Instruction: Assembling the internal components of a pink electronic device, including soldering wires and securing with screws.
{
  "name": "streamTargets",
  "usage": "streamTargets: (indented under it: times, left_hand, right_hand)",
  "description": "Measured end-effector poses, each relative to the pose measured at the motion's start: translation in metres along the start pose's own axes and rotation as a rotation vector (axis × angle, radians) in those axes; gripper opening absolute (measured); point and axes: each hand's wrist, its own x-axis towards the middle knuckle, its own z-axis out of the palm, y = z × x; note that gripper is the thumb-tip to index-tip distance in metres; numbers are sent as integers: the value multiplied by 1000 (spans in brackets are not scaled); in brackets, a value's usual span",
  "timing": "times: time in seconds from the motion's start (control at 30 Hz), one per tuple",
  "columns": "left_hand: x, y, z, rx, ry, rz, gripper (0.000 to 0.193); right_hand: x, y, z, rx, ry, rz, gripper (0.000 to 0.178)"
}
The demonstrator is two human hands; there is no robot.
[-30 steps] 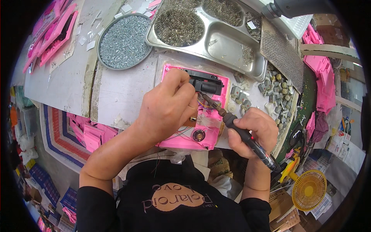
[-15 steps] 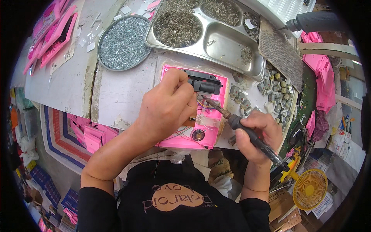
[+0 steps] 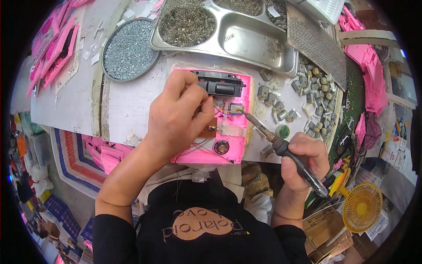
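Note:
A pink plastic casing (image 3: 241, 154) lies before me with its inside facing up. My right hand (image 3: 303, 165) grips a soldering iron (image 3: 281, 145) by its dark handle. The iron's tip meets a small grey motor (image 3: 236, 107) in the casing, where thin coloured wires end. My left hand (image 3: 178, 116) is closed in a pinch over the casing's left side; what its fingertips hold is hidden. Just beyond those fingers sits a black plastic compartment (image 3: 225, 89). Nearer to me in the casing are a brown circuit board (image 3: 209, 130) and a round speaker (image 3: 220, 147).
Small grey motors (image 3: 274, 105) lie scattered to the right, by a small green round piece (image 3: 282, 130). Behind are a steel compartment tray (image 3: 220, 53) of springs and a round tray of screws (image 3: 131, 50). A yellow fan (image 3: 361, 207) stands at lower right.
The iron's tip has moved right, off the wires near my left fingers and onto the small motor, which now shows in the casing. My view has shifted slightly. The left hand stays pinched.

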Motion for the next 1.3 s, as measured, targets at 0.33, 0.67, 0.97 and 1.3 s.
streamTargets:
  times: [0.33,0.67,0.97,1.3]
  left_hand:
    - [2,0,1,23,49,52,14]
    - [1,1,0,-4,14,-3,14]
    - [1,0,1,9,27,6,14]
    - [1,-1,1,5,31,13,14]
  right_hand:
    - [31,-7,23,-212,-244,-255,37]
    - [37,-3,31,-306,-312,-332,31]
    - [40,-1,32,-282,-285,-347,38]
    - [38,1,34,-303,-277,-362,37]
